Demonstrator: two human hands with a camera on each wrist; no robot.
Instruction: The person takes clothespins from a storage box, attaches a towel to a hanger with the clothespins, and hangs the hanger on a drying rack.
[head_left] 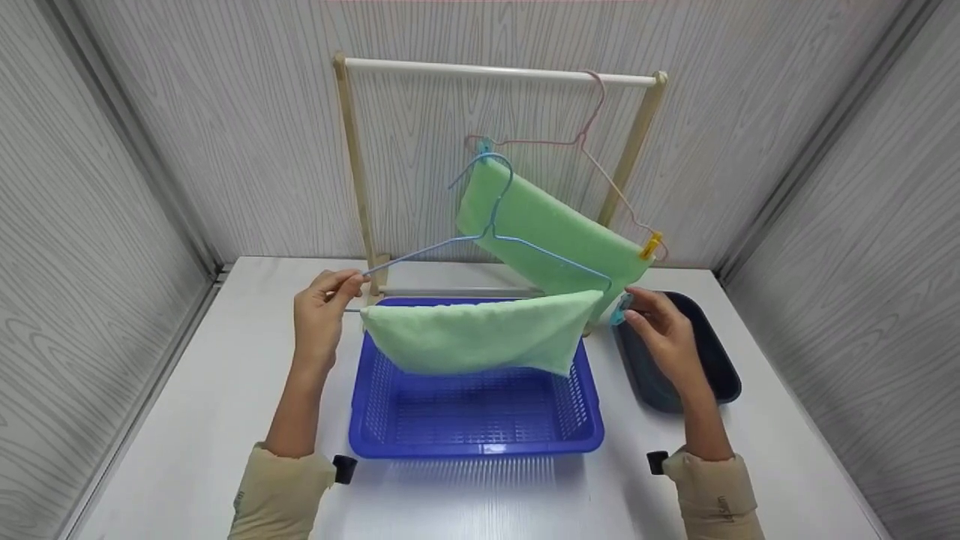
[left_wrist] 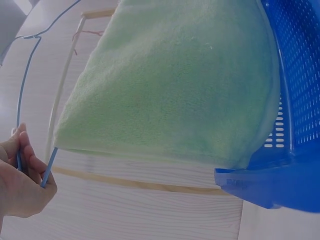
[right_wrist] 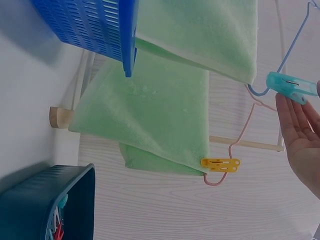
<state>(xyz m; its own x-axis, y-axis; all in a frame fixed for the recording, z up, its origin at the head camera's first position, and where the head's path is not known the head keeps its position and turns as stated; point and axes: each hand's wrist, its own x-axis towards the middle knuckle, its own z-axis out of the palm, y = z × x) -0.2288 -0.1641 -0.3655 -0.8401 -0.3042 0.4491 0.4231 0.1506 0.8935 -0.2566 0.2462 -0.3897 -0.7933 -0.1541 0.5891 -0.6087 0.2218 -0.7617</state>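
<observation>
My left hand (head_left: 319, 322) grips the left end of a blue wire hanger (head_left: 555, 256), thumb and fingers around the wire. A folded light green towel (head_left: 480, 337) hangs over the hanger's lower bar, above the blue basket. On the other side, my right hand (head_left: 664, 330) pinches a turquoise clothespin (right_wrist: 287, 85). In the right wrist view the clothespin's tip is right at the hanger's bent right end, beside the towel's corner. The hanger's hook points up and hangs on nothing.
Behind stands a rack with a white rod (head_left: 465, 70), where a pink hanger (head_left: 607, 180) hangs tilted. A yellow clothespin (head_left: 651, 246) and a blue clothespin (head_left: 484, 147) hold another green towel (head_left: 540, 221) on it. Below are a blue basket (head_left: 480, 450) and a dark bin (right_wrist: 75, 172) containing clothespins.
</observation>
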